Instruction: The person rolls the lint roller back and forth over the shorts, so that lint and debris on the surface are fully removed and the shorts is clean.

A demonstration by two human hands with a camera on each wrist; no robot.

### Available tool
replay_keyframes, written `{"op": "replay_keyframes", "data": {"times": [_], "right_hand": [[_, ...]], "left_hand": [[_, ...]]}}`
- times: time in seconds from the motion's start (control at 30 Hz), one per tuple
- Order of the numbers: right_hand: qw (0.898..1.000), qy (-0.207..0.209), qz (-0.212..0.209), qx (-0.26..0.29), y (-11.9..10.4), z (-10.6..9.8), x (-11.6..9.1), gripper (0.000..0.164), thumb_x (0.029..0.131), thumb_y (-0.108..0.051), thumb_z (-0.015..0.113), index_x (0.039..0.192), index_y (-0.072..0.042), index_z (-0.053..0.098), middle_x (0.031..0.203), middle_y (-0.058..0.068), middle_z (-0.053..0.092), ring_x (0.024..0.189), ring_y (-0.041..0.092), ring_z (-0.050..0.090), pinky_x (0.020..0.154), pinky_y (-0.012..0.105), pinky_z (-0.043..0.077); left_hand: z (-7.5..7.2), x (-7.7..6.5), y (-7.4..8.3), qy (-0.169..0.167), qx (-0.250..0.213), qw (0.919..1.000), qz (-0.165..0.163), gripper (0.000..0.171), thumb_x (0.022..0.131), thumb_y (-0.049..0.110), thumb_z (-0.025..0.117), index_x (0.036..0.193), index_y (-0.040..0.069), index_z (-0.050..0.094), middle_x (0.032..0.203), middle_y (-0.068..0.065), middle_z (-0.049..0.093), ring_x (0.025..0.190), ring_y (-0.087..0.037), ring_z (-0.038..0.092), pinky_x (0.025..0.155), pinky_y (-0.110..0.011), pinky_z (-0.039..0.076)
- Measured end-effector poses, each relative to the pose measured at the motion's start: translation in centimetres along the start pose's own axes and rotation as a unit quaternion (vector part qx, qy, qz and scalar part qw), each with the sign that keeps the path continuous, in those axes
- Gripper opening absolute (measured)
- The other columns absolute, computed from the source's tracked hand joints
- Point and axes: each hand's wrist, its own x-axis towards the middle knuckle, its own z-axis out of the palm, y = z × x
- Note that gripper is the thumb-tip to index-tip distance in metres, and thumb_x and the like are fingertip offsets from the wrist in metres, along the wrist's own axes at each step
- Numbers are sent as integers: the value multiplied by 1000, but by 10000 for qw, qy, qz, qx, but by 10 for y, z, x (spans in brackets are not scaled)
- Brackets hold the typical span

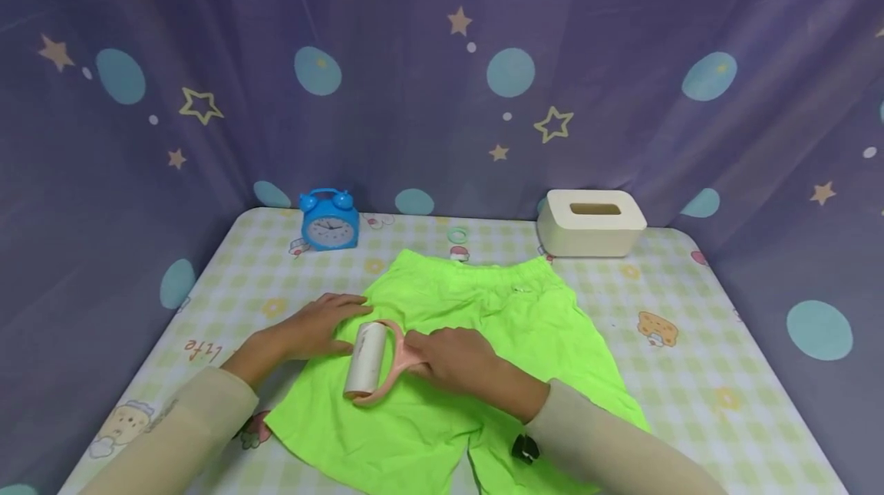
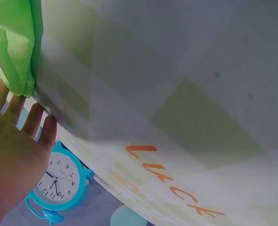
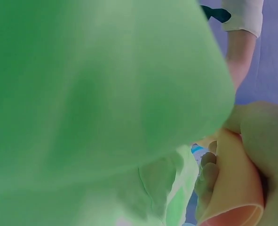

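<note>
Shorts [image 1: 511, 318], one pair, lie under one roller [image 1: 365, 361]; right fingers [image 1: 423, 343] grip its handle [image 1: 406, 358]; left fingers [image 1: 347, 301] extend loosely.

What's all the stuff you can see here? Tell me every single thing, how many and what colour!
shorts: 1, neon green, middle of the table
lint roller: 1, pink and white, on the shorts
alarm clock: 1, blue, back left
box with a slot: 1, cream, back right
small ring: 1, mint green, between clock and box
tablecloth: 1, white-and-green checks with printed pictures, under everything
backdrop: purple with stars and blobs, behind the table; number of pieces unclear
dark object: 1, black, by the right sleeve, partly hidden
sleeves: 2, cream, on both arms
left grip: 1, bare, touching the shorts
right grip: 1, bare, holding the roller's handle
</note>
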Motion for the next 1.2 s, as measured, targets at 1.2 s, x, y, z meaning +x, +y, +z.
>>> {"op": "replay_keyframes", "data": {"times": [1.2], "right_hand": [[9981,267,108,538,12,2,-33,33,103,-57,47,96,-25,51,60,-8,43,51,7,42,41,27,31]], "left_hand": [[1,-2,-2,-57,-46,10000,60,67,92,29,77,150,10,51,156,-18,45,140,-46,41,108,-68,37]]}}
